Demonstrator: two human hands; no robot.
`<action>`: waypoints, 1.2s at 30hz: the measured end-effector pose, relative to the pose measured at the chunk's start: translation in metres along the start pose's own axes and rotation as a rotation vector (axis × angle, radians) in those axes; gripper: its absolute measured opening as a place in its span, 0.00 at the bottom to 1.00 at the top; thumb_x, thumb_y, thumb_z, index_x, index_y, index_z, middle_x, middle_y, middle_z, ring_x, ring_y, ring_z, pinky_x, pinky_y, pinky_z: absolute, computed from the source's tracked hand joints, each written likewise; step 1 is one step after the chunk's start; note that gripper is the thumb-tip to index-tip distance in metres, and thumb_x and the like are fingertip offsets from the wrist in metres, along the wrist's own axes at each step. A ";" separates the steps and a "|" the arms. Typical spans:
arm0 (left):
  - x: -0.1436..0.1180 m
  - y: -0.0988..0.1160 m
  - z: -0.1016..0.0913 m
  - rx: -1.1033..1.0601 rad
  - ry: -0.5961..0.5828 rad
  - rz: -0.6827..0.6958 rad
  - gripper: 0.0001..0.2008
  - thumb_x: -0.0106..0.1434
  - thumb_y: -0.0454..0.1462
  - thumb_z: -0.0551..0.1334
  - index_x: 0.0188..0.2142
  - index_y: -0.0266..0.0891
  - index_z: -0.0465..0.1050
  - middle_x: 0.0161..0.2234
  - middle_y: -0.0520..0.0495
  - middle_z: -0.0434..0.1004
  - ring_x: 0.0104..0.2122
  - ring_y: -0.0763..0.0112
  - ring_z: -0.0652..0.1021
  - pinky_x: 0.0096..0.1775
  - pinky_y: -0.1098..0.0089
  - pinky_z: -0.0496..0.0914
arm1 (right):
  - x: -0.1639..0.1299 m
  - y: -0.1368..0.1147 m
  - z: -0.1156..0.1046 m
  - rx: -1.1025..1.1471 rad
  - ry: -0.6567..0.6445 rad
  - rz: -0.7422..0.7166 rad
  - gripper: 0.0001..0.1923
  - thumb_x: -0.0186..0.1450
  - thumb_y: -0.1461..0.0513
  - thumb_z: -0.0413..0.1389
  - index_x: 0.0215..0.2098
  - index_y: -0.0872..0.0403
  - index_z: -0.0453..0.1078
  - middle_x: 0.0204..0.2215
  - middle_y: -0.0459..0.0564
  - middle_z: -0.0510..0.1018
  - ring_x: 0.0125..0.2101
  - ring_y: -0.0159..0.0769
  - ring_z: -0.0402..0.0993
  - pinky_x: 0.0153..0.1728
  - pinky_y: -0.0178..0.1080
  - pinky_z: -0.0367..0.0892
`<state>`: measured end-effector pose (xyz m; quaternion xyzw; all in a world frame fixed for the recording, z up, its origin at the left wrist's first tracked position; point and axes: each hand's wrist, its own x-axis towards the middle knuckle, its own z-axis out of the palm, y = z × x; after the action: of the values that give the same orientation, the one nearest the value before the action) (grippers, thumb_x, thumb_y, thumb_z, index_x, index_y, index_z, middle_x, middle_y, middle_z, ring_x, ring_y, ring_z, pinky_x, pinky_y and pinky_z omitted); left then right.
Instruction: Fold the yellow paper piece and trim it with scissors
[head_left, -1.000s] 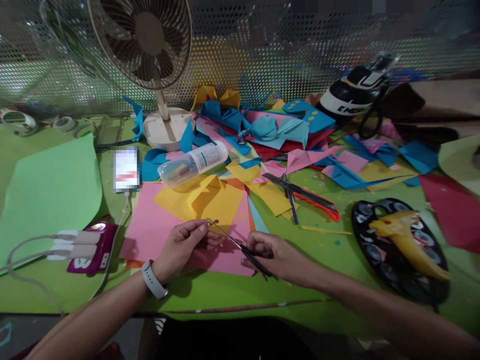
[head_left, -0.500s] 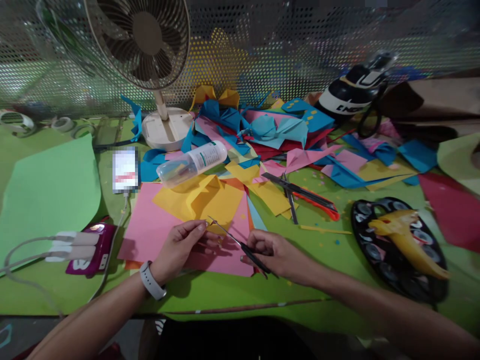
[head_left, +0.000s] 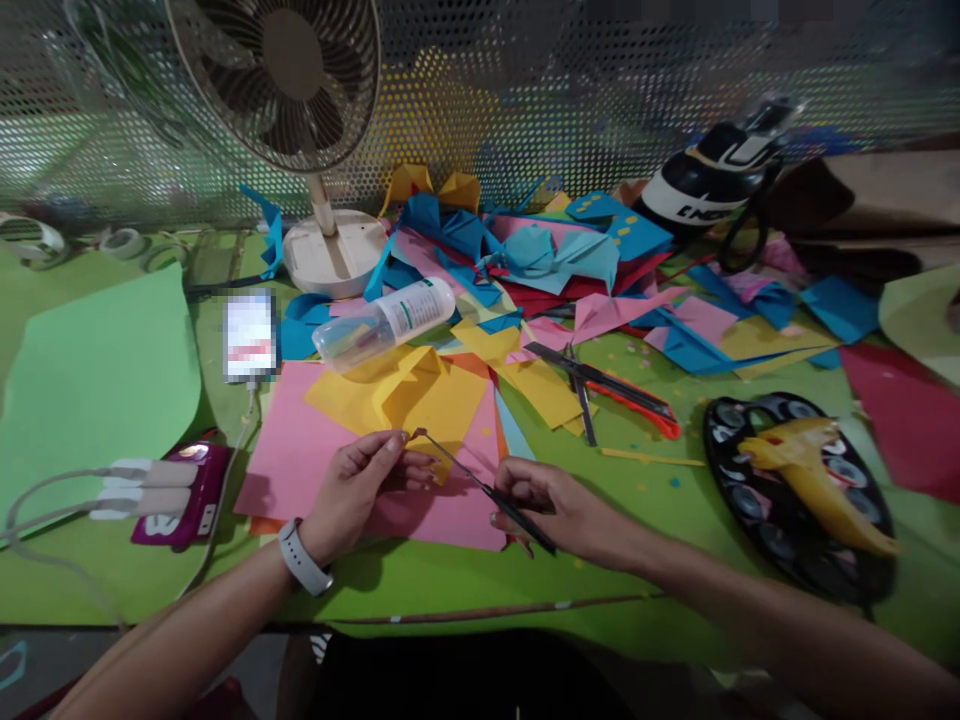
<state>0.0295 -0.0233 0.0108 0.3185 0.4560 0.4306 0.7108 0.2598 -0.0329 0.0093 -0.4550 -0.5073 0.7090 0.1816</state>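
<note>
My left hand (head_left: 367,475) is closed in a pinch on a small reddish-brown piece of paper (head_left: 419,432), with its other fingers loosely curled. In my right hand (head_left: 536,500) is a slim pair of scissors (head_left: 521,518) with black handles, seen nearly edge-on. Their thin metal tip points up and left and meets the small piece at my left fingertips. Whether the blades are apart I cannot tell. Below both hands lie pink paper (head_left: 300,470) and a folded yellow sheet (head_left: 457,400).
Beyond the paper lie a clear bottle (head_left: 390,322) and a box cutter (head_left: 630,396). A fan (head_left: 330,250) and a pile of paper scraps (head_left: 525,255) stand behind. At right is a black palette (head_left: 795,560); at left, a purple power strip (head_left: 196,500) with cables.
My left fingertips and the small piece have risen slightly and shifted a little left. The scissor tip stays by the piece, and my right hand has barely moved.
</note>
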 end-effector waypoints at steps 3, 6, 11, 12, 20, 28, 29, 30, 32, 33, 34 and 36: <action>0.000 -0.001 0.000 0.009 -0.010 -0.007 0.14 0.61 0.43 0.63 0.40 0.34 0.75 0.32 0.44 0.82 0.28 0.73 0.80 0.35 0.72 0.75 | 0.000 -0.002 0.002 -0.036 0.002 0.009 0.23 0.52 0.48 0.64 0.26 0.53 0.57 0.18 0.37 0.63 0.20 0.25 0.60 0.20 0.30 0.54; 0.000 -0.004 -0.001 0.023 -0.039 -0.017 0.13 0.61 0.42 0.63 0.39 0.34 0.74 0.32 0.43 0.82 0.29 0.72 0.81 0.36 0.71 0.75 | -0.001 -0.004 0.004 -0.066 0.008 0.019 0.24 0.51 0.48 0.64 0.26 0.52 0.57 0.18 0.37 0.64 0.19 0.25 0.60 0.19 0.30 0.53; 0.000 -0.006 -0.002 0.037 -0.087 -0.030 0.12 0.62 0.42 0.62 0.40 0.34 0.73 0.33 0.43 0.82 0.29 0.72 0.81 0.36 0.71 0.75 | 0.000 -0.004 0.006 -0.054 0.010 0.029 0.25 0.50 0.49 0.66 0.25 0.52 0.55 0.18 0.37 0.64 0.19 0.25 0.61 0.19 0.29 0.54; 0.000 -0.006 -0.002 0.038 -0.090 -0.030 0.12 0.62 0.42 0.62 0.40 0.34 0.73 0.33 0.43 0.82 0.30 0.72 0.81 0.36 0.71 0.75 | 0.000 -0.003 0.006 -0.046 0.012 0.030 0.25 0.49 0.49 0.66 0.25 0.52 0.55 0.18 0.37 0.64 0.19 0.25 0.61 0.19 0.29 0.54; -0.001 -0.006 -0.004 -0.008 -0.111 -0.064 0.12 0.63 0.42 0.61 0.41 0.36 0.73 0.36 0.42 0.82 0.33 0.67 0.81 0.36 0.69 0.75 | 0.004 0.002 0.004 -0.029 0.039 0.024 0.26 0.48 0.48 0.66 0.26 0.53 0.57 0.17 0.36 0.62 0.19 0.24 0.58 0.19 0.29 0.52; -0.001 -0.002 -0.002 0.027 -0.110 -0.069 0.13 0.62 0.41 0.63 0.42 0.34 0.73 0.35 0.41 0.82 0.32 0.68 0.81 0.37 0.68 0.74 | 0.003 -0.001 0.003 -0.033 0.037 0.028 0.26 0.49 0.47 0.65 0.25 0.53 0.56 0.17 0.37 0.63 0.19 0.24 0.59 0.19 0.30 0.52; 0.000 -0.002 -0.002 0.029 -0.112 -0.064 0.13 0.62 0.41 0.62 0.42 0.34 0.73 0.35 0.41 0.82 0.32 0.68 0.81 0.37 0.69 0.74 | 0.002 -0.002 0.003 -0.033 0.034 0.034 0.26 0.49 0.47 0.65 0.25 0.53 0.56 0.17 0.37 0.64 0.19 0.25 0.59 0.20 0.30 0.52; 0.000 -0.003 -0.002 0.031 -0.113 -0.060 0.13 0.63 0.41 0.62 0.42 0.34 0.73 0.35 0.41 0.82 0.32 0.69 0.81 0.38 0.69 0.74 | 0.002 -0.002 0.004 -0.031 0.030 0.040 0.26 0.49 0.47 0.66 0.25 0.52 0.56 0.17 0.37 0.64 0.19 0.25 0.60 0.20 0.30 0.52; -0.001 -0.003 -0.001 0.033 -0.114 -0.052 0.12 0.63 0.40 0.61 0.42 0.34 0.73 0.36 0.41 0.82 0.32 0.70 0.81 0.38 0.69 0.74 | 0.002 -0.003 0.004 -0.023 0.023 0.050 0.26 0.48 0.48 0.66 0.25 0.52 0.55 0.17 0.36 0.63 0.19 0.24 0.59 0.19 0.29 0.52; -0.001 -0.003 -0.001 0.032 -0.115 -0.049 0.12 0.63 0.40 0.61 0.42 0.33 0.73 0.36 0.41 0.82 0.32 0.70 0.81 0.37 0.70 0.74 | 0.001 -0.003 0.004 -0.021 0.019 0.052 0.26 0.47 0.48 0.67 0.25 0.52 0.55 0.17 0.36 0.62 0.19 0.24 0.59 0.19 0.29 0.52; -0.001 -0.004 -0.001 0.029 -0.117 -0.047 0.12 0.63 0.40 0.62 0.42 0.33 0.73 0.36 0.41 0.81 0.32 0.70 0.81 0.37 0.70 0.74 | 0.001 -0.003 0.004 -0.021 0.015 0.051 0.26 0.47 0.49 0.67 0.25 0.52 0.55 0.17 0.36 0.62 0.19 0.24 0.59 0.19 0.29 0.52; -0.001 -0.004 -0.002 0.022 -0.126 -0.045 0.12 0.63 0.40 0.62 0.42 0.33 0.72 0.35 0.41 0.82 0.33 0.69 0.81 0.37 0.70 0.75 | 0.002 -0.001 0.004 -0.026 0.011 0.044 0.26 0.48 0.49 0.67 0.25 0.53 0.56 0.17 0.36 0.63 0.19 0.24 0.59 0.19 0.29 0.53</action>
<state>0.0290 -0.0259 0.0069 0.3424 0.4224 0.3884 0.7439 0.2557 -0.0333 0.0100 -0.4723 -0.5053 0.7036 0.1627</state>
